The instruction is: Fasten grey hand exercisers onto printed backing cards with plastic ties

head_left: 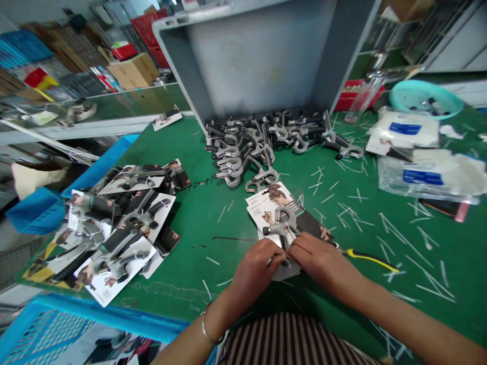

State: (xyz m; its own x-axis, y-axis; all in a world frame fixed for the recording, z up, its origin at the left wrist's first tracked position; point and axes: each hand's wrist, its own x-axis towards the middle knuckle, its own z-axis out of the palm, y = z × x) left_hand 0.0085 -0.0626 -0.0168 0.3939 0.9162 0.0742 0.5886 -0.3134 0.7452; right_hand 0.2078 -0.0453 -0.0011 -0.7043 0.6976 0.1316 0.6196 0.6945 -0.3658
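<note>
Lying on its printed backing card (306,223), the spring hand grip (278,229) sits at the near middle of the green table (205,223); from my remote seat I see my left hand (258,261) and my right hand (314,253) meeting at its near end, both with fingers curled in and fingertips drawn together; I cannot tell what, if anything, is pinched between them, since the knuckles cover it. With nothing visibly pinning the far end, I judge that an uneven pull could twist the hand grip askew on the card; hard pressure from above could crease or tear the board; more card edges show beneath, so the layers could slide apart. Just right of the card lies a pair of yellow-handled pliers (375,259), close by my right forearm; a sideways sweep could knock it. White strips (353,215) litter the right side; one could slip under the card unnoticed. On the left, carded hand grips (139,218) lean in a loose heap near the table's edge; a bump from my left elbow could send some towards the blue basket (41,309). Beyond, loose hand grips (258,149) crowd the mouth of the grey crate (258,56); being tangled, one lifted carelessly could drag its neighbours.
</note>
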